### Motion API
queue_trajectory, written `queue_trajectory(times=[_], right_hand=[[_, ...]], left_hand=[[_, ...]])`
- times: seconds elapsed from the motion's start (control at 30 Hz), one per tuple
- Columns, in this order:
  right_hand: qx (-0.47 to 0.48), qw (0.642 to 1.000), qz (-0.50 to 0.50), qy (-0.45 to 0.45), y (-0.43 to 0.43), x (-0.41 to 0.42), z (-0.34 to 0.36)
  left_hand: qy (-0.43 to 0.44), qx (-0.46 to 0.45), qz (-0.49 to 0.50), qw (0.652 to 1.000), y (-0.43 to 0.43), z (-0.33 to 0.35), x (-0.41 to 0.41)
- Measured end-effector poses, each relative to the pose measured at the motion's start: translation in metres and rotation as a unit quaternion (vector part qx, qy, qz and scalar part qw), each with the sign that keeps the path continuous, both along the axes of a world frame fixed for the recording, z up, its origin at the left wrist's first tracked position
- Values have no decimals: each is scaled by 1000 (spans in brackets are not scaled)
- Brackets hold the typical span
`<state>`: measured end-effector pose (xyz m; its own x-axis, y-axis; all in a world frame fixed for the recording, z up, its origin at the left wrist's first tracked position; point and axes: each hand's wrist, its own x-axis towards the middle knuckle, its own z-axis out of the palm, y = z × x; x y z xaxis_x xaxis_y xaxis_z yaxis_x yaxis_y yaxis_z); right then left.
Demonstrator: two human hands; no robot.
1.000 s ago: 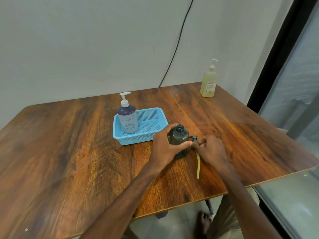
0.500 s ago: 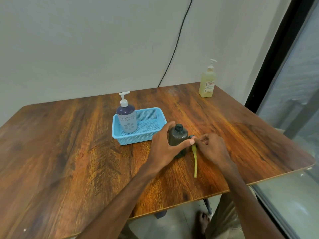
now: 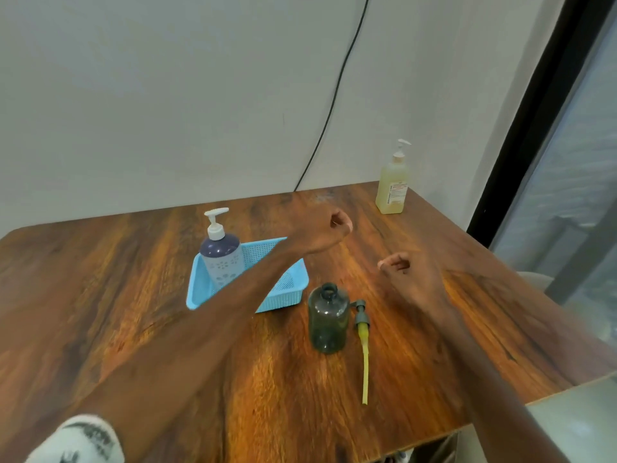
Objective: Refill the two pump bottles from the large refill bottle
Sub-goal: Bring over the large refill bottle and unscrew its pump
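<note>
In the head view, the refill bottle [image 3: 393,182] stands upright at the table's [image 3: 100,295] far right corner, beyond both hands and off to their right. The right hand [image 3: 405,272] is nearer to it and looks better placed to fetch it. The left hand [image 3: 330,235] hangs just past the basket [image 3: 290,289]. Both have their fingers curled in on nothing. The dark bottle [image 3: 327,320] stands uncapped, well short of the hands. Its pump [image 3: 362,332] lies just beside it, with the tube pointing back at the person.
</note>
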<state>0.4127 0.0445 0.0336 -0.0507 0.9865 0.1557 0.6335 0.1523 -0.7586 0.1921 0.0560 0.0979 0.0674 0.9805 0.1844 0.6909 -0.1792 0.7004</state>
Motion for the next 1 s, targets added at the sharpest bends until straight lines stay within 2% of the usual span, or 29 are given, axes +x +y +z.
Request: queue_trajectory(times=[0.13,0.23,0.33,0.47,0.57,0.67,0.7,0.83,1.0], right_hand=[[5,1000,-13,-15,45,-3,-6],[-9,1000,-20,0,80,-5,-17],[-19,999,-34,18,115,-4,-27],[8,999,-36,18,149,0,-25],[42,995,-51,73,166,1,-12],[145,980,-86,107,185,-3,-1],[152,978,-94,110,194,-3,0],[55,985,-141,85,229,-7,2],[44,988,-125,77,256,-20,2]], left_hand=[[138,-61,-52,987,51,-12,8],[243,-127,-85,958,77,-27,13],[307,-170,-99,931,98,-39,15],[314,-171,-111,927,121,-45,15],[313,-166,-130,926,133,-47,11],[308,-159,-137,928,142,-51,7],[309,-160,-137,927,145,-52,7],[323,-170,-131,922,155,-51,7],[353,-171,-135,910,162,-50,9]])
